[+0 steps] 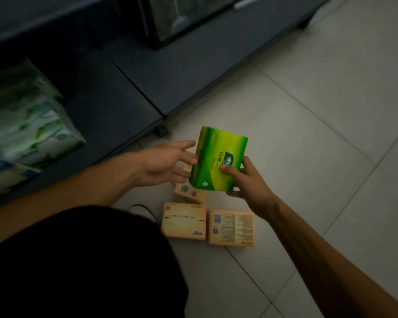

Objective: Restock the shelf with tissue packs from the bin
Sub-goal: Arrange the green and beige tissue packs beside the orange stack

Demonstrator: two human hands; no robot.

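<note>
Above the tiled floor (313,138), just in front of the shelf (115,104), you are holding this stock:

- Green tissue pack (218,157), one: hanging in mid-air, upright and tilting a little to the right, clear of floor and shelf.
- Right hand (247,183): gripping that pack at its lower right corner, the thumb (226,168) pressing on the printed face and the fingers wrapping behind.
- Left hand (168,161): staying loose, fingers spreading, their tips reaching the pack's left edge without curling round it.
- Tan packs (183,220), three: lying flat on the floor below your hands, two sitting side by side, the third lying beyond them and partly hiding under the green one.
- Green-and-white packs (28,115): standing stacked on the shelf at far left, showing blurred.
- Black garment (78,260): filling the lower left.
</note>
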